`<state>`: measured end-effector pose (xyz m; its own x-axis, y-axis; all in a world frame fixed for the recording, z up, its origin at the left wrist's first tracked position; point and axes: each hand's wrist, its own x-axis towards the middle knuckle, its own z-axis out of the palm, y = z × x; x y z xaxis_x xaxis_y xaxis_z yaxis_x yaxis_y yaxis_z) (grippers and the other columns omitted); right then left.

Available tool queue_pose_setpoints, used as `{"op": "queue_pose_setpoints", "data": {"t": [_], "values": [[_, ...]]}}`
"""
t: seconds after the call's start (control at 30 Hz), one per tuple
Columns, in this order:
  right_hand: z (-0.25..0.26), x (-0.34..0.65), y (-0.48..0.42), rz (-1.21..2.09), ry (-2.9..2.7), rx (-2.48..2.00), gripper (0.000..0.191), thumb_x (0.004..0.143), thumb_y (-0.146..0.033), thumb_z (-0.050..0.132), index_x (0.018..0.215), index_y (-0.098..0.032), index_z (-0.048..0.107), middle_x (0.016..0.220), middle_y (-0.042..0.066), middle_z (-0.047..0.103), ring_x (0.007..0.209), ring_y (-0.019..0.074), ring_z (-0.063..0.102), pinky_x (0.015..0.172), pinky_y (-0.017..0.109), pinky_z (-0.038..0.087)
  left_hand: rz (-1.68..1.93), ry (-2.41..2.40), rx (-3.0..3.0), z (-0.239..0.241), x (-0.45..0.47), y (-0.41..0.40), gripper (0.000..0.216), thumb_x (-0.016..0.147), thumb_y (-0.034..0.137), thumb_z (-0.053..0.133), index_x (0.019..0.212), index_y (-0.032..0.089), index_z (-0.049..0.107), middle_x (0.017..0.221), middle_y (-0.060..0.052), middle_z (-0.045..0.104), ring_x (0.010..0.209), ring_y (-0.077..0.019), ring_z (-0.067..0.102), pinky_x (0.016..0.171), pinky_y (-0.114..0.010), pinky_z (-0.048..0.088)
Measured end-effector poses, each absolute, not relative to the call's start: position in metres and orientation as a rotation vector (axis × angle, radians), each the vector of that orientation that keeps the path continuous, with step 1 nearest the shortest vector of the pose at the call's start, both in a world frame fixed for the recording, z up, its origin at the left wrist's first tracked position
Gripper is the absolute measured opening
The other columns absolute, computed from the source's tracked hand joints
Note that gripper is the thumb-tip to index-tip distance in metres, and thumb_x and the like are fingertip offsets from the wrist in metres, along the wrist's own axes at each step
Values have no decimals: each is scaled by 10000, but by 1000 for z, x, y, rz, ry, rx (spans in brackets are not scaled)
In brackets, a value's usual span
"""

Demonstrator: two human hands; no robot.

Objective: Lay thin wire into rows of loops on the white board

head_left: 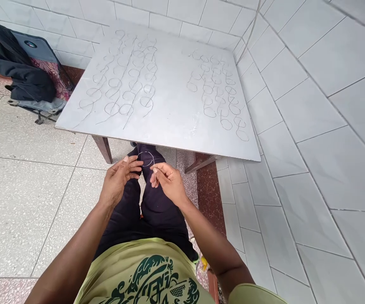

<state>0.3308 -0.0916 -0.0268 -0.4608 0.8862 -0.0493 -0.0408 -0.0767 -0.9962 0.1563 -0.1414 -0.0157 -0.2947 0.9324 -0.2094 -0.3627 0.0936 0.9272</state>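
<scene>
A thin, shiny wire piece (pixel 153 159), bent into a rounded loop with a slim tail, is held up in the air just short of the near edge of a smooth, pale surface (pixel 172 114). The right hand's (pixel 169 180) grip is together, thumb and fingers pinched on the tail below the loop. The left hand (pixel 119 177) has its fingers extended at the loop's left side; whether its grip is clamped there cannot be told.

Similar fine, dark wire shapes (pixel 135 86) lie in slanting rows across the left half of the surface, and a second group of wire shapes (pixel 214 89) lies on the right, with a plain strip between them. Straight tails from the left rows reach toward the near edge.

The flat board-like top has crisp edges and wooden legs (pixel 102 148). Its right edge runs close along the glossy tiled wall (pixel 322 105); on the left, speckled floor (pixel 20 202) stretches out, giving the left arm more sideways room. A folding chair (pixel 32 44) draped with dark cloth (pixel 27 78) stands far left.
</scene>
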Motion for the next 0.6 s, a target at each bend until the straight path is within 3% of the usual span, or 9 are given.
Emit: {"op": "queue_pose_setpoints", "data": {"t": [0.13, 0.3, 0.5, 0.6], "values": [[-16, 321, -73, 1608, -1492, -909, 246, 971, -431, 591, 1001, -192, 641, 694, -17, 651, 533, 104, 590, 518, 232, 474, 1408, 1239, 617, -18, 160, -146, 547, 896, 558, 678, 1237, 130, 696, 1173, -177, 736, 969, -244, 700, 750, -337, 559], [6, 300, -33, 1580, -1459, -831, 249, 951, -432, 615, 985, -186, 630, 691, -19, 653, 515, 96, 582, 499, 222, 463, 1279, 1302, 668, -27, 170, -152, 533, 868, 583, 692, 1139, 125, 716, 1041, -149, 749, 875, -209, 682, 723, -315, 536], [21, 264, 33, 1664, -1267, -972, 92, 975, -218, 545, 926, -161, 599, 646, -22, 642, 483, 90, 590, 452, 198, 456, 1043, 1418, 837, -64, 179, -168, 552, 817, 658, 672, 1000, 139, 723, 921, -116, 741, 804, -210, 666, 665, -309, 518], [21, 252, 56, 1688, -1195, -1066, 106, 979, -133, 526, 897, -147, 592, 639, -10, 651, 478, 89, 600, 445, 189, 472, 960, 1453, 881, -80, 180, -179, 554, 814, 672, 646, 969, 145, 714, 899, -110, 739, 795, -214, 662, 663, -316, 520]]}}
